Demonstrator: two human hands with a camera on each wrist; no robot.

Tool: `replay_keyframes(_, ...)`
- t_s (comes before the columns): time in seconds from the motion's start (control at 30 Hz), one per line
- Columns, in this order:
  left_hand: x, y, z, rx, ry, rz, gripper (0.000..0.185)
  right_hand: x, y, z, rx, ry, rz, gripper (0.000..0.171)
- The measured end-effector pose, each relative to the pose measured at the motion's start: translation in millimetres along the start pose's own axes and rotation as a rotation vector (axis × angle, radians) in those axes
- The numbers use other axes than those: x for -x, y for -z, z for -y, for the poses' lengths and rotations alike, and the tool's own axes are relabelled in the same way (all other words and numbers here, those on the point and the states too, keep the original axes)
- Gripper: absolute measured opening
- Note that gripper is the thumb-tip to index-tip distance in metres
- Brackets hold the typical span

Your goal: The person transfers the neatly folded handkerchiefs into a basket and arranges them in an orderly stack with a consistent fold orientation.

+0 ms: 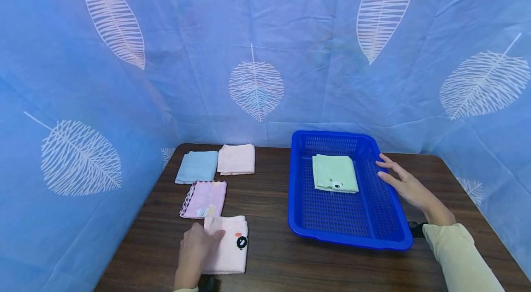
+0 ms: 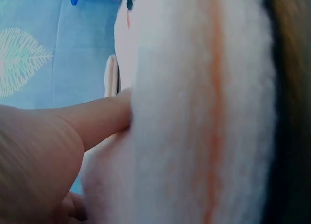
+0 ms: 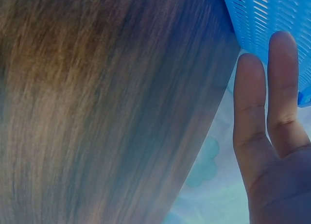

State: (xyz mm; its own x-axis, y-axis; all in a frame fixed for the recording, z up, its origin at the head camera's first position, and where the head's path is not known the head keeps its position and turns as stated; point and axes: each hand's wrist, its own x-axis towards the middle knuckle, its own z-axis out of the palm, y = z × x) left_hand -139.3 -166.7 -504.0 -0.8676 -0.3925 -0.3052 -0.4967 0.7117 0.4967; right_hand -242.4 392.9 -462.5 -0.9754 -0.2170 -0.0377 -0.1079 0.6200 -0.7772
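On the left side of the table, my left hand (image 1: 198,247) grips the left edge of a folded pale pink towel (image 1: 232,255) with a black-and-orange face motif. In the left wrist view the thumb (image 2: 102,114) presses against the towel's cloth (image 2: 175,112), filling much of that view. My right hand (image 1: 408,186) is at the right rim of a blue plastic basket (image 1: 292,181), fingertips touching it. Two straight fingers (image 3: 250,97) show against the basket's outer wall (image 3: 257,20) in the right wrist view. A folded light green towel (image 1: 335,171) lies inside the basket.
Beyond the left hand lie a lilac patterned towel (image 1: 206,200) with a checked edge, a light blue towel (image 1: 197,166) and another pale pink towel (image 1: 236,159), all folded. The dark wooden table (image 1: 265,200) meets a blue leaf-printed curtain (image 1: 199,52) at the back and sides.
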Motion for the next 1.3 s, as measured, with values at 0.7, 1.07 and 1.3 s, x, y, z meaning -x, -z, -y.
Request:
replay_keyframes(0.7, -4.5, 5.8, 9.6, -0.023, -0.053, 0.017, 0.066, -2.6, 2.3, 1.9, 0.012, 0.004, 0.000, 0.067)
replay_keyframes(1.07, -8.7, 6.0, 7.7, 0.088, -0.204, 0.032, 0.080, -2.7, 1.9, 0.9, 0.019, 0.008, 0.000, 0.066)
replay_keyframes(1.3, -5.3, 10.4, 4.1, 0.130, -0.173, 0.079, 0.087, -1.1, 0.3, -1.8, 0.021, 0.011, -0.003, 0.065)
